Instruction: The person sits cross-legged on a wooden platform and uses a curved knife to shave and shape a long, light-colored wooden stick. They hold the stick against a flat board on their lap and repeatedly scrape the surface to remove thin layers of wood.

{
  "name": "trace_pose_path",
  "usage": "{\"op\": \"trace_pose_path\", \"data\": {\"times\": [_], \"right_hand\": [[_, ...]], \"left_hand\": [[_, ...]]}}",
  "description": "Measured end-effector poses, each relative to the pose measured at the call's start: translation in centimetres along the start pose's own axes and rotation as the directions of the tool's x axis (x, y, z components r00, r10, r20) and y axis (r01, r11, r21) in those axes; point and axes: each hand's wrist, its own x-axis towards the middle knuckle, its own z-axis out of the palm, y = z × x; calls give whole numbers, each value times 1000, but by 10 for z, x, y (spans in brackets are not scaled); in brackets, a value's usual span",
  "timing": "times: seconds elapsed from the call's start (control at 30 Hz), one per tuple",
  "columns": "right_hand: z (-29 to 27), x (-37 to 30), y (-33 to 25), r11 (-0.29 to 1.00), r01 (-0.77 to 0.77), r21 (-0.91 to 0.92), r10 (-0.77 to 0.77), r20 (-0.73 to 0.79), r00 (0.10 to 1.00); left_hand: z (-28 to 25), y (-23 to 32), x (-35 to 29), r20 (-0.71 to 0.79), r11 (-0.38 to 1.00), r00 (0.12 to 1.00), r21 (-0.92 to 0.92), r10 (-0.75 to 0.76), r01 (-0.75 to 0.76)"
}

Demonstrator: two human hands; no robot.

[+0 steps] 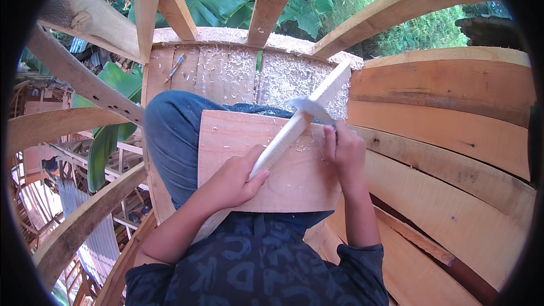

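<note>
On the person's lap lies a pale board, and across it slants a long wooden stick. The left hand is closed around the stick's lower end. The right hand is clamped on a blade pressed against the stick. Shavings cover the planks beyond, where a pencil lies.

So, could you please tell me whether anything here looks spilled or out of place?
Wood shavings lie scattered over the planked ledge ahead of the knee. A pencil-like tool rests loose and slanted there. Nothing looks damaged.
</note>
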Motion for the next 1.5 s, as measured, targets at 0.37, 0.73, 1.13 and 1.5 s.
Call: {"op": "trace_pose_path", "data": {"times": [0.37, 0.73, 1.13, 1.5], "right_hand": [[-16, -2, 2, 990, -122, 64, 123, -10, 992], [-16, -38, -9, 807, -362, 468, 382, 53, 922], [-16, -57, -10, 901, 5, 433, -37, 66, 997], [-11, -77, 7, 882, -35, 470, 9, 59, 998]], "left_hand": [[2, 2, 0, 37, 995, 996, -61, -79, 82], [5, 7, 2, -23, 995, 995, -19, -100, 100], [19, 46, -18, -140, 903, 988, 412, -69, 122], [26, 52, -29, -52, 853, 984, 492, -172, 175]]}}
